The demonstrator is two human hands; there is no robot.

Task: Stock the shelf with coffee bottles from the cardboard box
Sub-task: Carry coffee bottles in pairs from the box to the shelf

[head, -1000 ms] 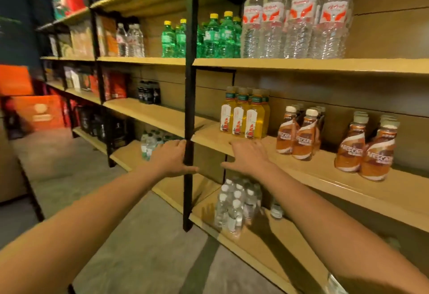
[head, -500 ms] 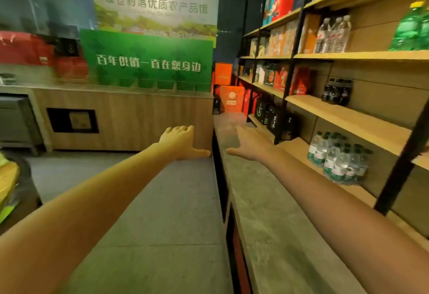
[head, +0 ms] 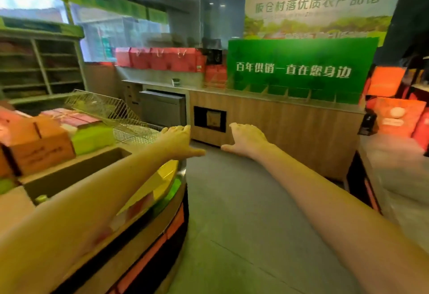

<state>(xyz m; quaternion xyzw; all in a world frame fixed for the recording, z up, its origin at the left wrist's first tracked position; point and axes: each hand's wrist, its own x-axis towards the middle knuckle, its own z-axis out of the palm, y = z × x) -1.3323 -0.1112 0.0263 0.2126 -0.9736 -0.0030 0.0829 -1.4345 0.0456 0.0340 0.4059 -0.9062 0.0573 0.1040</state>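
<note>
My left hand and my right hand are stretched out in front of me at mid-height, palms down, fingers apart, holding nothing. They hang over the grey floor in the aisle, a short gap between them. A brown cardboard box sits on the display island at the left, beyond my left forearm; I cannot see inside it. No coffee bottles and no bottle shelf are in view.
A rounded display island with pink and green boxes and a wire basket fills the left. A wooden counter with a green sign stands ahead. Red and orange boxes and a low ledge are at the right.
The view has swung left, away from the bottle shelves, past the aisle end to the counter and island. Both hands stayed open and stretched forward, off the shelf edge.
</note>
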